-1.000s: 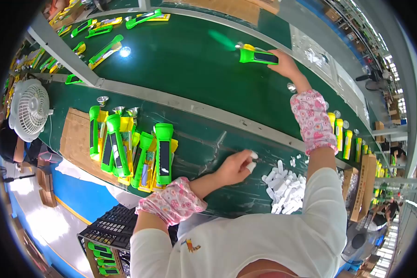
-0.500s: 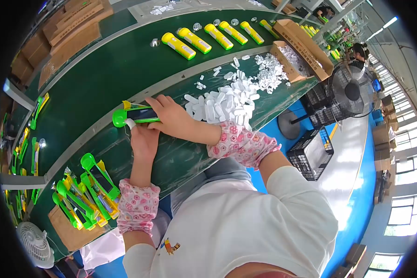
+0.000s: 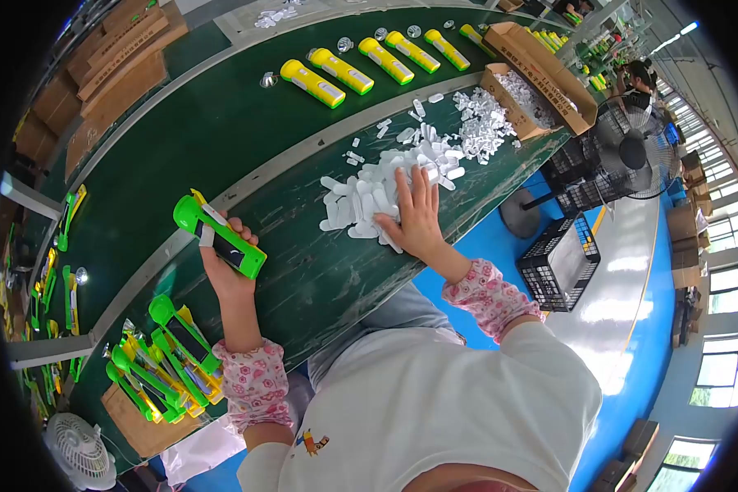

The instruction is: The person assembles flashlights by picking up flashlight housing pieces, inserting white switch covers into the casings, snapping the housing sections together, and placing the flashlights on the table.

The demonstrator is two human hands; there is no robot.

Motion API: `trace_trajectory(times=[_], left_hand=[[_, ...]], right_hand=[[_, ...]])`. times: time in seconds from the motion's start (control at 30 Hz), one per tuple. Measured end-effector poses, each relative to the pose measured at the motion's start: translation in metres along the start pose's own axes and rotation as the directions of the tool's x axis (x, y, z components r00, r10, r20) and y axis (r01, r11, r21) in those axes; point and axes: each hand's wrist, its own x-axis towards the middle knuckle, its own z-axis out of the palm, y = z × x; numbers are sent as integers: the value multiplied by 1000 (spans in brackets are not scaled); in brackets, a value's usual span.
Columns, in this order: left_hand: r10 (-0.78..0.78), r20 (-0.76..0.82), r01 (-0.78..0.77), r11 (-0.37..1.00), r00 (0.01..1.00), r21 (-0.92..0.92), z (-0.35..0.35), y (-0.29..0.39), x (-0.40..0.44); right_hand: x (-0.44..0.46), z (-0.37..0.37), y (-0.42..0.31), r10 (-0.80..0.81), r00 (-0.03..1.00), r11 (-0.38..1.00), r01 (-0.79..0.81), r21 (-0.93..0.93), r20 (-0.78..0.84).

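A green and yellow flashlight body point(image 3: 220, 233) with a dark panel on its side is gripped in my left hand point(image 3: 230, 275), the thumb, wrapped in white, along its edge. My right hand point(image 3: 420, 215) rests with fingers spread on a pile of white oval plastic pieces point(image 3: 367, 197). Smaller clear-white plastic bits point(image 3: 482, 127) are heaped just beyond that pile. Left of my left forearm, several similar green flashlight bodies point(image 3: 152, 369) lie stacked on a piece of cardboard point(image 3: 131, 420).
Yellow flashlights point(image 3: 312, 83) stand in a row on the green bench point(image 3: 246, 119). An open carton point(image 3: 508, 102) holds more small white parts. Past the bench edge are a black fan point(image 3: 623, 152) and a black crate point(image 3: 558, 262). A white fan point(image 3: 80, 447) is at lower left.
My right hand has left the flashlight and moved right onto the white oval pieces. My left hand has kept the flashlight and turned it, tilting its lower end toward me.
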Motion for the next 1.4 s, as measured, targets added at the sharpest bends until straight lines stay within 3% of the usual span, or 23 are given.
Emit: trace_trajectory(times=[0.2,0.3,0.37,0.4,0.43,0.5,0.6,0.7,0.77,0.8,0.83,0.87,0.9,0.97,1.03,1.07,1.1,1.17,1.23,1.3,1.4], left_hand=[[-51,70,58,994,996,-90,3,0,-5],[-75,90,87,988,993,-129,0,4,-6],[-74,79,81,992,994,-97,-6,4,-3],[-69,135,84,990,989,-116,-8,5,-2],[-72,115,89,985,991,-148,-4,6,-1],[-84,73,97,974,994,-204,7,11,-3],[-101,199,172,907,975,-383,16,9,-1],[-50,281,174,883,958,-436,29,6,1],[-31,334,190,870,942,-455,22,4,7],[-23,284,156,876,959,-456,25,5,4],[13,281,104,912,960,-396,22,5,3],[29,201,48,929,979,-368,19,4,1],[-59,131,94,954,990,-285,7,2,0],[-58,19,60,984,998,-170,9,3,-5],[95,-38,-92,993,995,70,21,6,-7],[114,-53,-108,988,992,110,23,7,-10],[68,17,-68,998,998,-13,19,8,-8],[126,61,-116,982,990,-146,42,22,-16],[124,107,-114,989,986,-94,36,17,-15],[123,180,-93,982,976,-163,30,19,-15],[180,141,-170,982,974,-82,25,22,-15]], right_hand=[[39,32,-65,20,1000,999,-21,38,23],[36,13,-68,-84,991,950,49,307,102],[52,-33,-35,-22,989,967,58,249,-145],[60,-43,0,30,959,986,18,165,-282],[67,-51,50,-19,943,999,31,30,-332],[66,-49,139,-35,988,988,11,-155,-150],[70,-40,172,-62,997,998,62,-15,-40],[79,-35,177,56,997,990,-63,129,56],[85,-47,159,-138,981,990,133,-44,-137],[92,-47,158,-122,987,992,124,11,-102],[99,-54,133,83,996,972,-74,223,-31],[107,-53,119,35,999,964,-23,266,-41],[118,-52,103,-3,1000,949,-4,315,23],[137,-55,29,1,986,879,-79,471,164],[143,-48,-57,-162,949,597,-125,792,271],[141,-47,-106,-268,944,531,-22,847,193],[138,-47,-151,-365,925,457,77,886,107],[135,-42,-210,-476,873,452,145,880,101],[137,-32,-238,-532,828,487,124,865,181],[141,-25,-243,-568,811,501,204,841,142],[145,-24,-240,-613,786,485,288,826,85]])
